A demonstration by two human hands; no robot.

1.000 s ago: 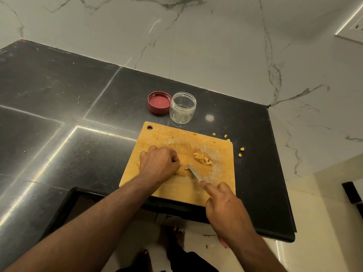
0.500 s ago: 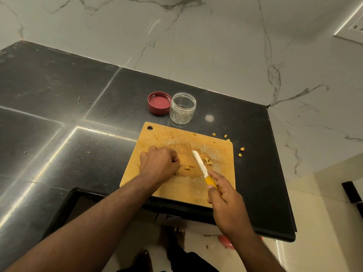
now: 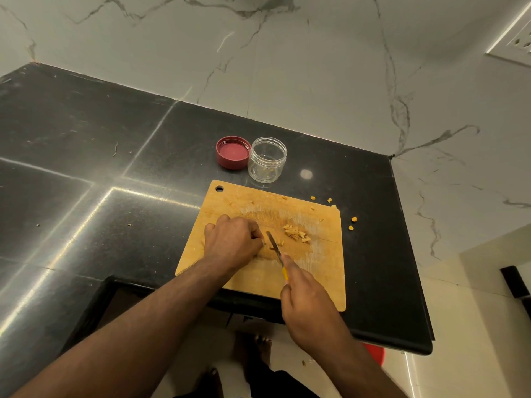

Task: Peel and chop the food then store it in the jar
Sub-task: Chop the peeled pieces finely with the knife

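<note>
On the wooden cutting board [image 3: 321, 268] lies a small heap of chopped yellow pieces [image 3: 296, 234]. My left hand [image 3: 232, 242] sits curled on the board and pins a piece of food at its fingertips; that piece is mostly hidden. My right hand [image 3: 304, 294] grips a small knife [image 3: 274, 247] by its yellow handle, blade edge down on the board just right of the left fingertips. Behind the board stands a clear open jar [image 3: 267, 159] with a few bits inside, and its red lid [image 3: 232, 152] lies upside down to its left.
Loose yellow bits [image 3: 353, 222] lie on the black counter [image 3: 115, 196] past the board's right edge. The counter ends close on the right and at the front. A marble wall [image 3: 287, 67] stands behind. A red object [image 3: 373, 353] is on the floor below.
The knife rose with its blade lifted over the heap half a second ago, and now it is back down on the board beside the left fingertips. The left hand stayed in place.
</note>
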